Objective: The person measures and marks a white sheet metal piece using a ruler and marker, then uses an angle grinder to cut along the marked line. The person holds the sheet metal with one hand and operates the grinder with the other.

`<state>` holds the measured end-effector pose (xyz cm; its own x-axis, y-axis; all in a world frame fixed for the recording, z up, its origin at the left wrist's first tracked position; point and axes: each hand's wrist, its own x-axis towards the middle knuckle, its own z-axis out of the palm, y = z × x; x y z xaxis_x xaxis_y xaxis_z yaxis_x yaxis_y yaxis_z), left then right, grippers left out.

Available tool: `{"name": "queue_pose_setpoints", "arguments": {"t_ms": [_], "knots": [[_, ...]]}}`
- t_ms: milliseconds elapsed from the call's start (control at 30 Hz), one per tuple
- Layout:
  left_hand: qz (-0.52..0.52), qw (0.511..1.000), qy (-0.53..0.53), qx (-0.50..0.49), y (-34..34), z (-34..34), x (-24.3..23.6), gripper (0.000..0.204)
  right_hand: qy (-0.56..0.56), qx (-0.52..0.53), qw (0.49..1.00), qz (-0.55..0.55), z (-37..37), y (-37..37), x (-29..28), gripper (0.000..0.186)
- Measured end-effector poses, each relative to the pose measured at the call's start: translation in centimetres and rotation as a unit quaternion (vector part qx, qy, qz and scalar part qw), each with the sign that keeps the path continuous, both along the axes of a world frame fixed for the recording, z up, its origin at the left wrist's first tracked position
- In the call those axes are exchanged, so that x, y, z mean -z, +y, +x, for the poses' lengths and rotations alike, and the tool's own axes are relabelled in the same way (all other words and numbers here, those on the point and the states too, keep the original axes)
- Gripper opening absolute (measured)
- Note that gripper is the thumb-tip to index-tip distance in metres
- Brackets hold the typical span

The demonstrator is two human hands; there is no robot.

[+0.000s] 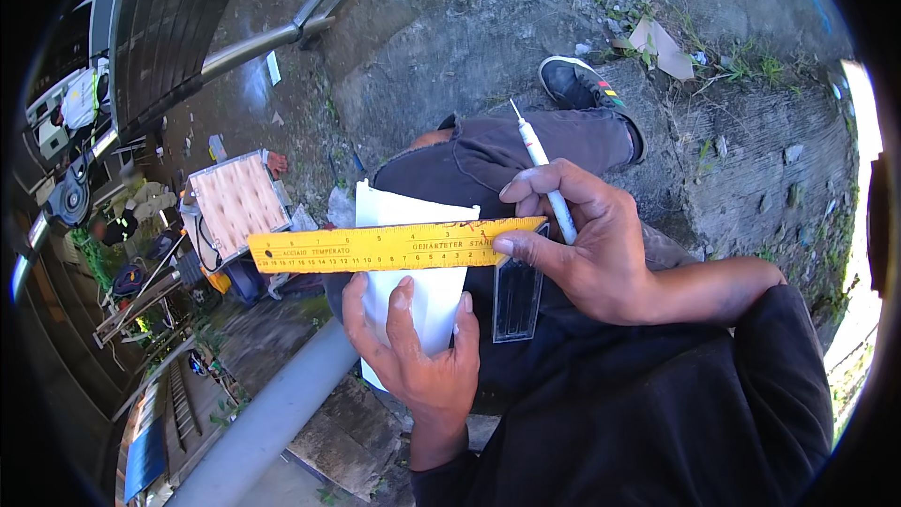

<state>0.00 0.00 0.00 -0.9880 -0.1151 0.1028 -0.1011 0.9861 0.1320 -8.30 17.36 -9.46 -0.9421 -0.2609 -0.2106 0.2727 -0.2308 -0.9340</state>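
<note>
Rough grey concrete ground point(432, 38), scattered with scraps and weeds, spreads outdoors around a seated person in dark trousers point(554, 145). On the far left, a metal pole point(251, 50) slants across; nearer the middle stands a box with a tan, dimpled top point(236, 205). A thick grey pipe point(277, 418) runs diagonally at the near left.

Right of these, a white ridged panel point(434, 299) lies over the person's lap. The left hand point(418, 366) sits on its near part, fingers spread, fingertips close to the yellow blade above them. That blade belongs to a try square point(375, 246), lying left to right across the panel and reaching past both its sides; its black stock point(516, 305) points toward the person, just right of the panel.

The right hand point(601, 253) pinches the square's right end, thumb on top, and also holds a white pen point(531, 144) between its fingers, tip pointing far and up off the panel. Farther right lie a dark shoe point(571, 83) and a cardboard scrap point(663, 47).
</note>
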Motion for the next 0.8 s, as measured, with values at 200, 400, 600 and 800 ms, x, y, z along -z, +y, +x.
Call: {"name": "queue_pose_setpoints", "arguments": {"t_ms": [200, 400, 600, 800], "knots": [[0.005, 0.999, 0.043, -0.004, 0.4, 0.2, 0.9, 0.057, -0.058, -0.01, 0.996, -0.06, -0.6, 0.2, -0.3, 0.03], [0.007, 1.0, 0.028, -0.001, 0.5, 0.5, 1.2, 0.055, -0.014, -0.017, 0.998, -0.06, -1.7, 0.2, -0.2, 0.025], [0.028, 1.0, -0.006, 0.01, 0.4, 0.6, 0.5, 0.059, 0.001, 0.016, 1.0, -0.009, -1.5, -0.2, -0.6, 0.026], [0.041, 0.997, -0.012, 0.065, 1.3, 0.2, 1.0, 0.087, 0.016, 0.002, 0.997, 0.079, -2.0, 0.3, -0.8, 0.025]]}}
